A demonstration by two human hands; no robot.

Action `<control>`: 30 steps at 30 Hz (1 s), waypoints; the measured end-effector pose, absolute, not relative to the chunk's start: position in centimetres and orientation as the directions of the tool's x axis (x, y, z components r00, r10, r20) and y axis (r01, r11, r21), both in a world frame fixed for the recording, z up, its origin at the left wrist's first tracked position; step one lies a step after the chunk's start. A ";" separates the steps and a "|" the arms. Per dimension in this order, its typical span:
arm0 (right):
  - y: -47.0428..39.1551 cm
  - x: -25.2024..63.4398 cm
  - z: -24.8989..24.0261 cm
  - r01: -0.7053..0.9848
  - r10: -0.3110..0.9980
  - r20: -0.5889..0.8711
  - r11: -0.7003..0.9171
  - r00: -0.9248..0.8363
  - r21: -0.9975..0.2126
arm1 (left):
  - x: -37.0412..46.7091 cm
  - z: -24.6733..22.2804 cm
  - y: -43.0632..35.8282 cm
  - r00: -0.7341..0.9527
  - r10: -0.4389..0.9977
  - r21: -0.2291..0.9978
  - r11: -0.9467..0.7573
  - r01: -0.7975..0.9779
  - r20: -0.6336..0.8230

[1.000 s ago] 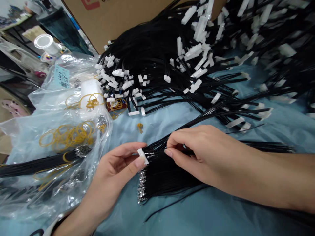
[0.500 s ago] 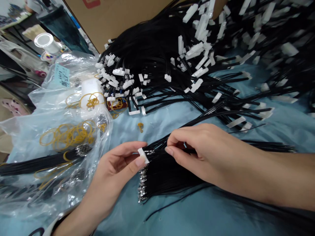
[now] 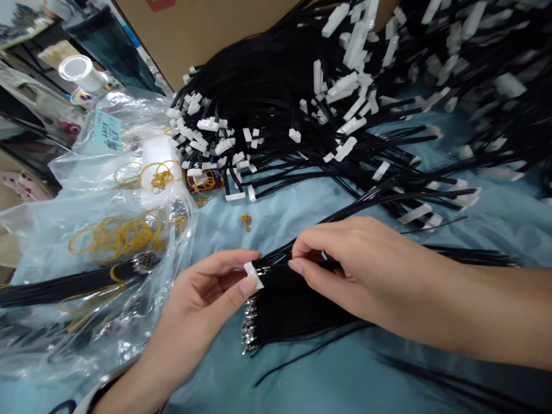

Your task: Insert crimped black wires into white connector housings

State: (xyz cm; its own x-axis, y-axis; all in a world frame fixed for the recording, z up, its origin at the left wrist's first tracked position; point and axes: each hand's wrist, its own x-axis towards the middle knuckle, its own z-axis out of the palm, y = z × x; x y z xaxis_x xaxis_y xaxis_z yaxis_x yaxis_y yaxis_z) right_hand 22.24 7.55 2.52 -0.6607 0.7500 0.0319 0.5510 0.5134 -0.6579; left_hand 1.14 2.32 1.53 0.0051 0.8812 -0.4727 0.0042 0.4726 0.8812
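My left hand [image 3: 211, 305] pinches a small white connector housing [image 3: 254, 275] between thumb and fingers. Metal wire terminals show at the housing's right side, at or in its openings; how deep they sit I cannot tell. My right hand [image 3: 353, 270] is closed, thumb against forefinger, on black wires just right of the housing. How many wires it grips is hidden by the fingers. Under both hands lies a flat bundle of black wires [image 3: 302, 310], its bare metal terminals [image 3: 249, 328] lined up at the left end.
Behind lies a large heap of black cables with white connectors [image 3: 345, 86], against a cardboard box [image 3: 207, 34]. On the left are clear plastic bags [image 3: 38, 224], yellow rubber bands [image 3: 125, 236] and a white spool [image 3: 81, 75]. Blue cloth [image 3: 224, 379] covers the table.
The housing has shifted slightly right, and the terminals beside it show less of their length. At the lower right, the loose black wires have moved downward, with blur on them.
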 end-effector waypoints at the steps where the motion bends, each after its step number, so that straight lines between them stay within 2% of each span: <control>1: 7.5 22.2 2.5 0.549 0.751 0.043 0.519 -0.659 -0.655 | 1.2 1.5 2.3 0.010 0.880 0.880 0.475 0.001 -0.475; 6: 7.4 22.1 2.2 0.530 0.747 0.108 0.558 -0.656 -0.638 | 1.2 1.5 2.3 0.028 0.875 0.875 0.484 -0.013 -0.484; 24: 7.5 22.3 2.5 0.514 0.711 0.079 0.576 -0.699 -0.636 | 1.2 1.6 2.3 0.036 0.837 0.836 0.547 -0.046 -0.545; 30: 7.5 22.6 2.4 0.487 0.658 0.071 0.622 -0.750 -0.613 | 1.2 1.7 2.4 0.032 0.835 0.835 0.550 -0.031 -0.549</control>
State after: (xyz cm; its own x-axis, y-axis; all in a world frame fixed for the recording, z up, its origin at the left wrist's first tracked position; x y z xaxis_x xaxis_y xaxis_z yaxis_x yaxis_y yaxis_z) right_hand 22.63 7.48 2.42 -0.7501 0.6575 0.0712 0.4869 0.6219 -0.6133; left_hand 1.22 2.36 1.66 0.0321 0.8351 -0.5491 -0.0315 0.5500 0.8346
